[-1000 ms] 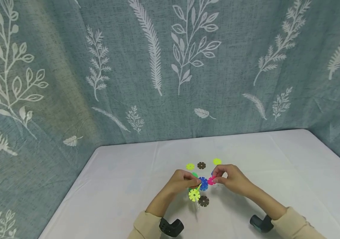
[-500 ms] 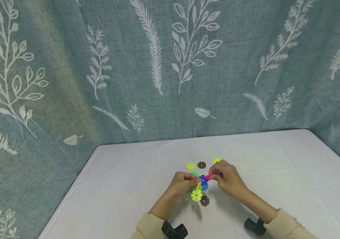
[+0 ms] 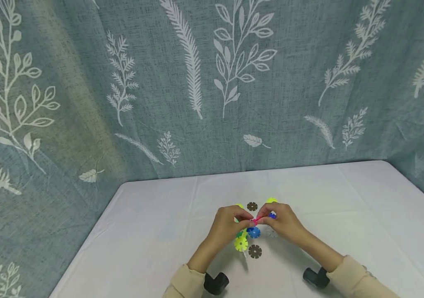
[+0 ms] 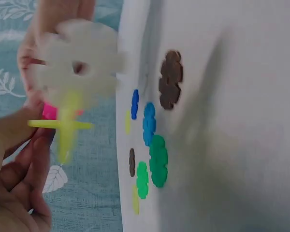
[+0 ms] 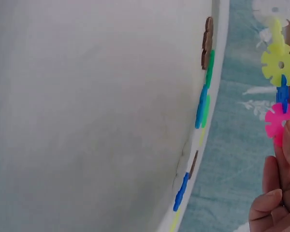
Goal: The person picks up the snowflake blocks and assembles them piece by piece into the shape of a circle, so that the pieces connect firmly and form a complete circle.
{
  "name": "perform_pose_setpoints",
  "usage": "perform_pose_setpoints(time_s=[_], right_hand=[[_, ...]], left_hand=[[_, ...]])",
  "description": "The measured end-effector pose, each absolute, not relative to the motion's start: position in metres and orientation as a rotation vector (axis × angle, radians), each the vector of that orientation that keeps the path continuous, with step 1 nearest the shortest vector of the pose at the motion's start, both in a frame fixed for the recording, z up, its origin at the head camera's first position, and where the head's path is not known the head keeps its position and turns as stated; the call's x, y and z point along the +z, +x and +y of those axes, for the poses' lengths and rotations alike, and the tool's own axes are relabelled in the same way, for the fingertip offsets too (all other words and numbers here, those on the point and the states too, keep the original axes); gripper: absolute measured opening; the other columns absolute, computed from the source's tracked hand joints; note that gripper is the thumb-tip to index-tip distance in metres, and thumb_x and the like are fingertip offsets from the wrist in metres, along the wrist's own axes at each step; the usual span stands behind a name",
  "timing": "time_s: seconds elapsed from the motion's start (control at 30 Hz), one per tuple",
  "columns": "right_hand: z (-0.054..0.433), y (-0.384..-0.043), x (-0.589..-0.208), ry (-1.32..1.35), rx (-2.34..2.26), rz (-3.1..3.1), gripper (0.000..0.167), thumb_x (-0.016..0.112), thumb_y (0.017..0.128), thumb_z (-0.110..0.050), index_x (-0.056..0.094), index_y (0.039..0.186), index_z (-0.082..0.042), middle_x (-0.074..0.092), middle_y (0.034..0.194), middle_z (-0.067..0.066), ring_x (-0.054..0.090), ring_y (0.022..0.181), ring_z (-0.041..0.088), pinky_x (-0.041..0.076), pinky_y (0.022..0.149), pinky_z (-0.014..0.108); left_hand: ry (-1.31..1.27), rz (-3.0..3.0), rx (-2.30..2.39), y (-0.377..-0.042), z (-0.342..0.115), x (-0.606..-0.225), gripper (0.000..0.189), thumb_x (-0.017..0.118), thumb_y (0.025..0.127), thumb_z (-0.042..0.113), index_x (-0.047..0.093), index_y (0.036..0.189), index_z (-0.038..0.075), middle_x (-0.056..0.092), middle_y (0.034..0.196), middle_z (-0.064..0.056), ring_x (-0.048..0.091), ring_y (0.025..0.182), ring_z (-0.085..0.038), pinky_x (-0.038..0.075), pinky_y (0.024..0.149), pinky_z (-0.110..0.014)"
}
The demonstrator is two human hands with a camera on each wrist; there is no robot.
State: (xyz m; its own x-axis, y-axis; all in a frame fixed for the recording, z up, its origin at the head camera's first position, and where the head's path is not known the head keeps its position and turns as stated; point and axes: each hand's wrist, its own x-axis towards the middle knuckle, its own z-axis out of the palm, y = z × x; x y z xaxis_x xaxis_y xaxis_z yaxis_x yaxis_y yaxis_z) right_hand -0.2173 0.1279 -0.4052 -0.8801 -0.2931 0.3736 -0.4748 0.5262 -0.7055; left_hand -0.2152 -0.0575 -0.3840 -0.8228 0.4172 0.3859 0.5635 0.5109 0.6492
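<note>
Both hands are together over the table at a chain of notched plastic discs. My left hand point(image 3: 227, 225) grips it near the blue and pink discs. My right hand point(image 3: 284, 221) pinches the pink disc point(image 5: 276, 121) between thumb and fingers. From the pink disc the chain runs through a blue disc point(image 5: 282, 94), seen edge-on, and a yellow disc point(image 5: 269, 65) to a white disc point(image 4: 99, 46), with another yellow piece between them. In the head view the yellow disc point(image 3: 241, 243) hangs below my left hand. The fingers partly hide the pink and blue join.
Loose discs lie on the white table point(image 3: 141, 231): a brown disc point(image 3: 255, 251), a lighter blue disc point(image 3: 254, 232), a farther brown disc point(image 3: 252, 206), a yellow disc point(image 3: 271, 200), a dark blue disc point(image 3: 273, 215), green discs and a clear one. A patterned curtain point(image 3: 204, 136) stands behind.
My right hand has moved left with the pink disc, which has turned from face-on toward edge-on. My left hand's fingers have shifted up to the pink disc, covering more of the blue disc.
</note>
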Motion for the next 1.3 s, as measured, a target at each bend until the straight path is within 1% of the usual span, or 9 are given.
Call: perform_pose_setpoints(time_s=[0.13,0.27,0.37,0.57,0.67,0.8,1.07,1.2,1.3], right_hand=[[0.127,-0.217,-0.406,0.679,1.353,-2.556,0.005,0.072,0.076,-0.010,0.067,0.076,-0.010,0.066,0.076,-0.002,0.056,0.073,0.005,0.048,0.063,0.020],[0.137,-0.218,-0.405,0.699,1.369,-2.606,0.012,0.072,0.076,-0.011,0.070,0.088,-0.007,0.070,0.086,0.003,0.062,0.082,0.016,0.051,0.067,0.025],[0.151,-0.223,-0.406,0.705,1.334,-2.664,0.022,0.072,0.077,-0.013,0.071,0.097,-0.006,0.070,0.092,0.004,0.062,0.092,0.020,0.050,0.078,0.031],[0.179,-0.235,-0.412,0.744,1.415,-2.829,0.025,0.072,0.075,-0.009,0.071,0.099,-0.002,0.049,0.066,-0.001,0.040,0.064,0.008,0.033,0.058,0.021],[0.185,-0.238,-0.417,0.789,1.452,-2.893,0.028,0.073,0.073,-0.006,0.070,0.100,0.000,0.041,0.064,-0.004,0.031,0.059,0.006,0.028,0.053,0.019],[0.184,-0.238,-0.419,0.813,1.420,-2.939,0.030,0.074,0.072,-0.010,0.071,0.101,-0.004,0.057,0.074,-0.002,0.034,0.062,0.006,0.030,0.055,0.019],[0.176,-0.234,-0.418,0.772,1.192,-2.953,0.024,0.078,0.067,-0.012,0.073,0.090,-0.009,0.050,0.069,-0.004,0.040,0.069,0.009,0.033,0.061,0.021],[0.172,-0.232,-0.416,0.752,1.101,-2.947,0.023,0.079,0.064,-0.010,0.066,0.082,-0.012,0.057,0.079,-0.004,0.044,0.074,0.011,0.036,0.065,0.023],[0.170,-0.232,-0.413,0.769,1.104,-2.945,0.021,0.077,0.066,-0.008,0.061,0.078,-0.012,0.058,0.076,-0.004,0.045,0.069,0.010,0.038,0.062,0.023]], left_hand=[[-0.910,-2.604,-1.128,-0.215,-0.056,-0.385,0.007,0.073,0.076,0.012,0.073,0.080,0.006,0.070,0.075,-0.003,0.058,0.066,-0.004,0.045,0.061,-0.015],[-0.893,-2.629,-1.081,-0.215,-0.058,-0.387,0.006,0.072,0.077,0.012,0.073,0.079,0.006,0.070,0.075,-0.002,0.058,0.066,-0.004,0.045,0.062,-0.015],[-0.842,-2.647,-1.107,-0.215,-0.064,-0.389,0.006,0.073,0.077,0.012,0.073,0.078,0.006,0.069,0.073,-0.001,0.058,0.066,-0.004,0.044,0.062,-0.015],[-0.756,-2.631,-1.198,-0.218,-0.078,-0.394,0.006,0.075,0.074,0.010,0.072,0.075,0.005,0.068,0.072,-0.003,0.057,0.064,-0.006,0.044,0.059,-0.016],[-0.742,-2.631,-1.218,-0.220,-0.083,-0.396,0.006,0.075,0.073,0.010,0.072,0.074,0.005,0.068,0.071,-0.003,0.057,0.064,-0.006,0.044,0.060,-0.016],[-0.735,-2.643,-1.229,-0.220,-0.085,-0.399,0.006,0.074,0.074,0.009,0.072,0.074,0.004,0.068,0.070,-0.003,0.057,0.063,-0.006,0.043,0.060,-0.017],[-0.720,-2.648,-1.273,-0.218,-0.083,-0.397,0.006,0.074,0.074,0.008,0.071,0.072,0.003,0.068,0.069,-0.005,0.054,0.061,-0.003,0.042,0.057,-0.017],[-0.717,-2.653,-1.295,-0.217,-0.081,-0.397,0.006,0.074,0.074,0.008,0.071,0.072,0.003,0.068,0.069,-0.005,0.054,0.060,-0.003,0.042,0.057,-0.016],[-0.729,-2.655,-1.281,-0.216,-0.080,-0.397,0.007,0.074,0.074,0.009,0.071,0.073,0.003,0.068,0.068,-0.005,0.054,0.060,-0.003,0.042,0.057,-0.016]])
